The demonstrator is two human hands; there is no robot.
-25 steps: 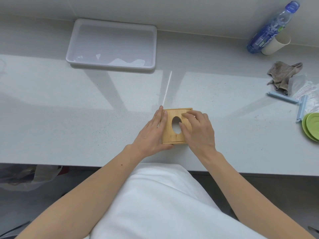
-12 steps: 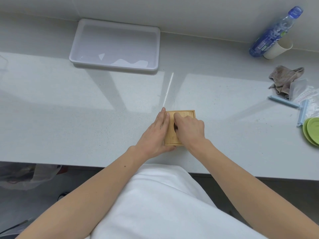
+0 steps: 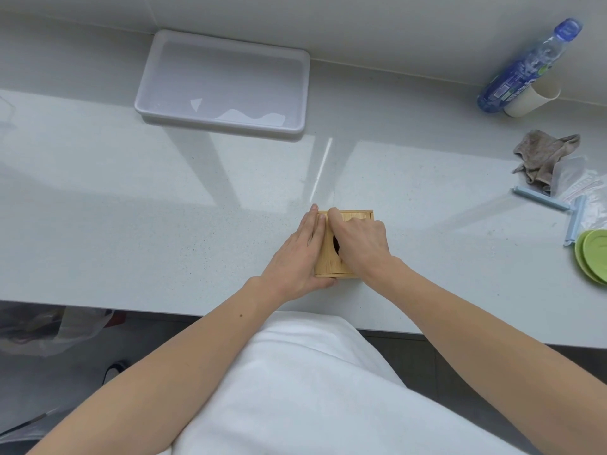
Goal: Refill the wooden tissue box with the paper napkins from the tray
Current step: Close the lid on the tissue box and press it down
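Note:
The small wooden tissue box (image 3: 328, 265) sits near the counter's front edge, its lid on with a dark oval hole partly showing. My left hand (image 3: 297, 257) lies flat against the box's left side, thumb at its front corner. My right hand (image 3: 359, 246) rests on top of the lid, fingers curled down at the hole; I cannot tell whether they grip anything. The white tray (image 3: 184, 54) stands at the back of the counter with no napkins visible in it. No napkin shows at the hole.
At the far right are a blue bottle (image 3: 525, 67), a beige cup (image 3: 532, 98), a crumpled grey rag (image 3: 542, 152), clear plastic bags with blue clips (image 3: 578, 205) and green plates (image 3: 594, 254). A plastic bag (image 3: 49, 326) hangs below the counter at left.
My right hand slid from the lid's right part to over the oval hole, fingers curling down onto it. My left hand stayed at the box's left side.

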